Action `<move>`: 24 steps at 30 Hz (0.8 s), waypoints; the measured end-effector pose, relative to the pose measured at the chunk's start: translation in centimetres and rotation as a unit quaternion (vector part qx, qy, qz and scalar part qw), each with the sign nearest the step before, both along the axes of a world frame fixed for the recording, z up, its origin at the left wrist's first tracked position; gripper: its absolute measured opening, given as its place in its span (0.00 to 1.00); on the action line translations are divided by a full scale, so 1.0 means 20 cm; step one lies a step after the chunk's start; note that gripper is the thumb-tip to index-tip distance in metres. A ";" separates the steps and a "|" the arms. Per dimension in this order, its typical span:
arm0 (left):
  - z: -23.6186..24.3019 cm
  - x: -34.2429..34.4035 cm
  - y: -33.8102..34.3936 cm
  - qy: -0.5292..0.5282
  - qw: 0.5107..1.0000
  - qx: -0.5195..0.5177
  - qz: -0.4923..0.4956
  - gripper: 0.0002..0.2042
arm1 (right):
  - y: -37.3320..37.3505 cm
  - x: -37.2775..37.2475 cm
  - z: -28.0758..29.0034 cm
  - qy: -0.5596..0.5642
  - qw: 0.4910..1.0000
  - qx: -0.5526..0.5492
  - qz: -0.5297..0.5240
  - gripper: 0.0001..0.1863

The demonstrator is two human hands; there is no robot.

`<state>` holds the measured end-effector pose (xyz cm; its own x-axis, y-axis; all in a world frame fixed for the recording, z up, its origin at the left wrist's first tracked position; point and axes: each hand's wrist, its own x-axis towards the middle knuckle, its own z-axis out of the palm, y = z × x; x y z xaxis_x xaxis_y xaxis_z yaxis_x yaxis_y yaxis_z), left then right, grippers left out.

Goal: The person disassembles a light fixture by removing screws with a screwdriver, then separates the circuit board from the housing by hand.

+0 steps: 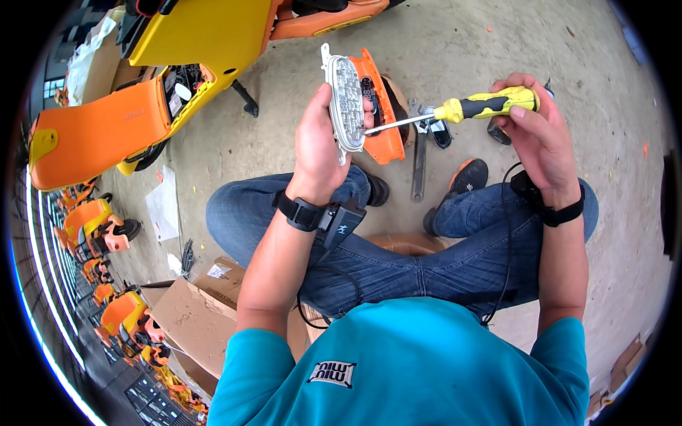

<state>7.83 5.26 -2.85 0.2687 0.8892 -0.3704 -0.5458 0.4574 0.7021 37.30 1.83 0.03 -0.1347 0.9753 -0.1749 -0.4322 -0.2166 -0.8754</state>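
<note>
My left hand [316, 145] is closed round the edge of an oval light unit [347, 99] with a clear, patterned lens and white mounting tabs at its ends. In my right hand [543, 131] is a screwdriver [486, 106] with a yellow and black handle, its shaft pointing left. The screwdriver's tip meets or overlaps the light unit's lower right edge; whether it touches cannot be told. Just beyond the unit shows a curved orange plastic panel [387, 142] with a dark part on it. My left fingertips partly show between the two.
A yellow and orange scooter [192, 42] stands at the upper left. On the concrete floor lie a long wrench [419, 167], a small black object [440, 133] and a white sheet [163, 206]. Cardboard boxes [195, 312] sit left of my legs. More scooters [121, 316] line the left side.
</note>
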 end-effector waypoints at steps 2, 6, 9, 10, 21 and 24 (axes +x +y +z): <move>0.00 -0.01 0.00 -0.052 0.998 -0.014 -0.019 0.20 | 0.00 0.02 0.00 0.005 1.000 0.005 -0.015 0.18; 0.00 -0.02 0.01 -0.083 0.996 -0.026 -0.036 0.20 | 0.01 0.03 0.00 0.002 0.999 0.023 -0.045 0.19; 0.00 -0.02 0.01 -0.088 0.995 -0.027 -0.038 0.20 | 0.03 0.08 -0.02 0.007 0.997 0.034 -0.075 0.18; 0.00 -0.02 0.01 -0.071 0.997 -0.014 -0.033 0.21 | 0.04 0.10 -0.03 0.010 0.996 0.036 -0.087 0.18; 0.00 -0.03 0.01 -0.053 0.996 0.035 -0.057 0.21 | 0.02 0.00 0.05 -0.014 0.980 0.007 -0.200 0.11; -0.02 -0.04 0.00 -0.059 0.994 0.043 -0.080 0.21 | 0.02 0.08 -0.04 -0.035 0.983 0.046 -0.176 0.15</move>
